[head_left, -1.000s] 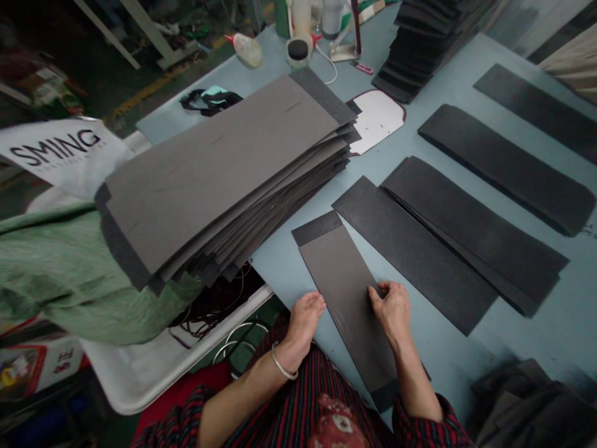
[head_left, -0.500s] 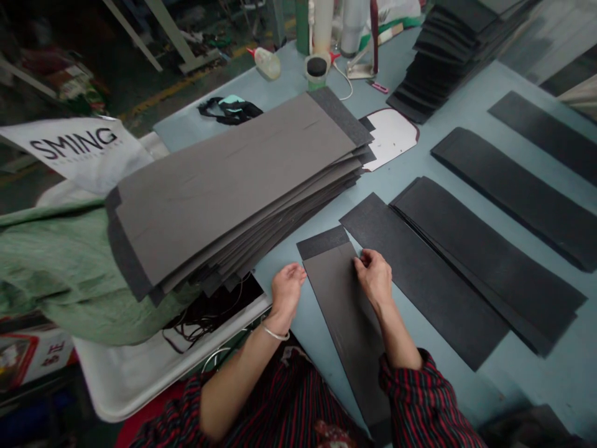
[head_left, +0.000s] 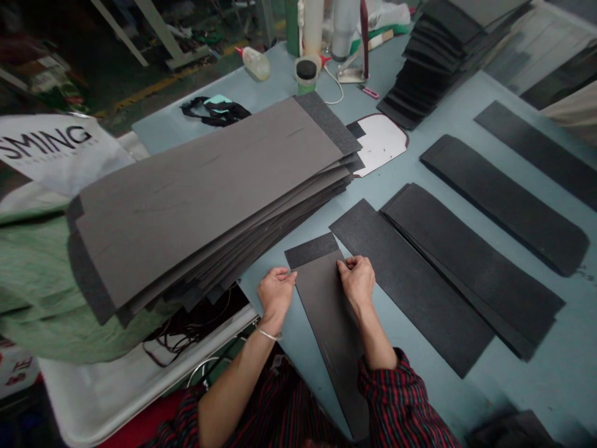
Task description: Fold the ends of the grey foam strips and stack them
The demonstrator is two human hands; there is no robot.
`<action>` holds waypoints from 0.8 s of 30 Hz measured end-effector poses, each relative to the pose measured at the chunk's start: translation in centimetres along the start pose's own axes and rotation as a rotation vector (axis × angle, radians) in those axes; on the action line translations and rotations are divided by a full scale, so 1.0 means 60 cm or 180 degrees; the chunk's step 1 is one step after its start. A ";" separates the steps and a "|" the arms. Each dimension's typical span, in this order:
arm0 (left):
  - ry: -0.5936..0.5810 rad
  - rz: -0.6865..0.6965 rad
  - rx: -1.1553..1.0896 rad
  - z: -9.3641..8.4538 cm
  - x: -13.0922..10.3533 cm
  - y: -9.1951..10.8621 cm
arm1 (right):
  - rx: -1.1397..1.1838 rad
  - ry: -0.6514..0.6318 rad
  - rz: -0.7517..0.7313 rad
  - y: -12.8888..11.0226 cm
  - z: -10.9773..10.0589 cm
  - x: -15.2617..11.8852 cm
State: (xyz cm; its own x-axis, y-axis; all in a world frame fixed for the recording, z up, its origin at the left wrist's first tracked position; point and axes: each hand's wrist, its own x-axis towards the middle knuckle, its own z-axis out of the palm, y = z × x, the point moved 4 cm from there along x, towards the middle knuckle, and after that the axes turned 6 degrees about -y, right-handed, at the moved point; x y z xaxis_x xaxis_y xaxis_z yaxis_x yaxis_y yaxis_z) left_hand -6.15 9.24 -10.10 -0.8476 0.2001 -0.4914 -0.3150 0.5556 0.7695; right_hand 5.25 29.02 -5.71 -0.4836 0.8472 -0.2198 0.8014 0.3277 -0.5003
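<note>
A long dark grey strip (head_left: 321,305) with a black band across its far end lies on the blue-grey table in front of me. My left hand (head_left: 276,292), a bangle on its wrist, pinches the strip's left edge just below the band. Opposite it, my right hand (head_left: 357,279) has thumb and fingers closed on the right edge. A black sheet (head_left: 410,286) lies flat just right of the strip, partly beside a small pile of black pieces (head_left: 471,261). Behind my left hand rises a large stack of grey sheets (head_left: 214,186).
More black strips (head_left: 504,199) lie at the right, and a tall black stack (head_left: 433,56) stands at the back. A squeeze bottle (head_left: 255,63), a jar (head_left: 306,76) and a white board (head_left: 380,143) are farther off. A white tray (head_left: 93,398) is at lower left.
My left hand has come to the strip's left edge, its fingertips closing there. My right hand stays at the right edge. The whole view has shifted slightly.
</note>
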 end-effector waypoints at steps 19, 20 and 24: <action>-0.1138 0.3609 0.1980 0.058 -0.077 0.058 | -0.0189 0.0066 -0.0157 0.006 0.012 -0.005; -0.1299 0.3632 0.2209 0.062 -0.080 0.059 | -0.0187 0.0083 -0.0175 0.006 0.013 -0.005; -0.1293 0.3401 0.2853 0.073 -0.087 0.075 | -0.0196 0.0298 -0.0213 0.007 0.017 -0.014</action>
State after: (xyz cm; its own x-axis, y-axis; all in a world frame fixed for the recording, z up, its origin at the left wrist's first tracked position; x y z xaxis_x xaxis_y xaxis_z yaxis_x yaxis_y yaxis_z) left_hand -1.29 14.22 -5.87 -0.2771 0.9593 -0.0547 0.8735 0.2752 0.4016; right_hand 5.64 28.04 -6.60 -0.5040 0.8570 -0.1071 0.7900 0.4073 -0.4583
